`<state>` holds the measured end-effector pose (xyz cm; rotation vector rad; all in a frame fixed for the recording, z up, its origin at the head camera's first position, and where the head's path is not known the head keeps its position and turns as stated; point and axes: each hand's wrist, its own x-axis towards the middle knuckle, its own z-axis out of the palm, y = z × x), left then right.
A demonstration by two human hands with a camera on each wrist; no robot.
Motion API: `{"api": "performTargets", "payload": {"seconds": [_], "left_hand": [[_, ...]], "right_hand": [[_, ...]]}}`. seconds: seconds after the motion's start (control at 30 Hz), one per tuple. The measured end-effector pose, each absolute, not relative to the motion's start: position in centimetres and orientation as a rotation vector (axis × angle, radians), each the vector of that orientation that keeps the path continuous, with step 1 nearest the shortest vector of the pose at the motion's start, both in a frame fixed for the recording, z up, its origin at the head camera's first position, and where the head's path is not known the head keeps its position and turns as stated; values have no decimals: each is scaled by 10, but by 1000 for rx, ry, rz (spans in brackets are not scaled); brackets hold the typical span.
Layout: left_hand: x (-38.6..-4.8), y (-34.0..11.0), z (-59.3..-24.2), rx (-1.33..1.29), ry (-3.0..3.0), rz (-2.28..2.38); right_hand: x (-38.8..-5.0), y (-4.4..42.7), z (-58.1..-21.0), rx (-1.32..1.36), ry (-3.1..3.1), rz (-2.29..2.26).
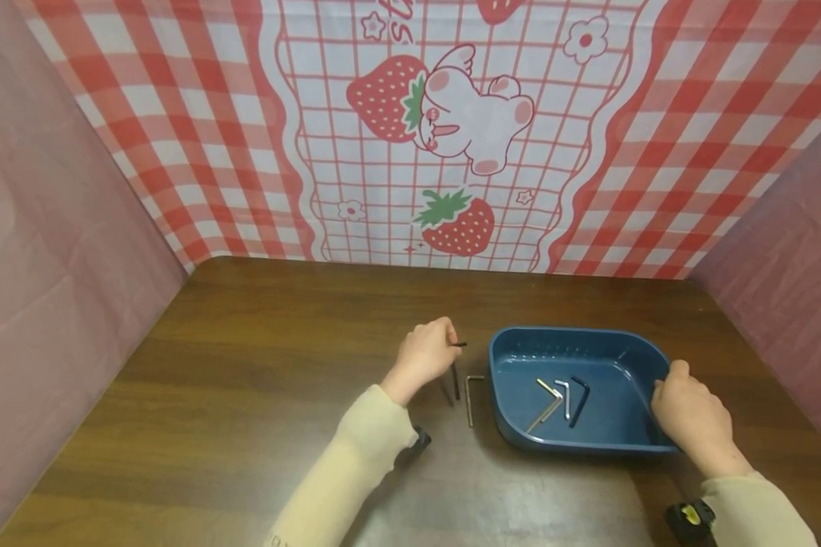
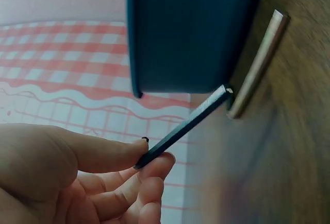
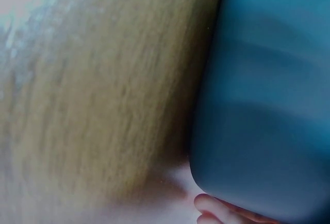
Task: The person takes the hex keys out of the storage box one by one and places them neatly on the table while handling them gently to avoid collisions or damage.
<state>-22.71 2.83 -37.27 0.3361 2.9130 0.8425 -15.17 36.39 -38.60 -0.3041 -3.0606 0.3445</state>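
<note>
A black hex key (image 1: 456,380) (image 2: 183,127) is pinched between the thumb and fingers of my left hand (image 1: 426,353) (image 2: 113,177), left of the blue tray (image 1: 581,447) (image 2: 180,33) (image 3: 263,105). Between that hand and the tray, a bronze-coloured hex key (image 1: 470,403) (image 2: 258,64) lies on the table. Several hex keys rest inside the tray, among them a black one (image 1: 584,403) and a silver one (image 1: 566,400). My right hand (image 1: 694,410) (image 3: 227,213) grips the tray's right rim, thumb over the edge.
The wooden table (image 1: 178,425) (image 3: 103,105) reaches back to a checked cloth (image 1: 212,152) (image 2: 62,54) with strawberry prints. Pink cloth hangs at the left (image 1: 61,228) and right (image 1: 787,205).
</note>
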Motion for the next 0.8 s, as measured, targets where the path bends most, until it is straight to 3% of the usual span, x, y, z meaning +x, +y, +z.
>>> {"api": "performTargets", "payload": {"seconds": [0.8], "left_hand": [[-234,42,-398,307,2964,693]], "right_hand": [[-153,365,-385,-299,-3082,355]]}}
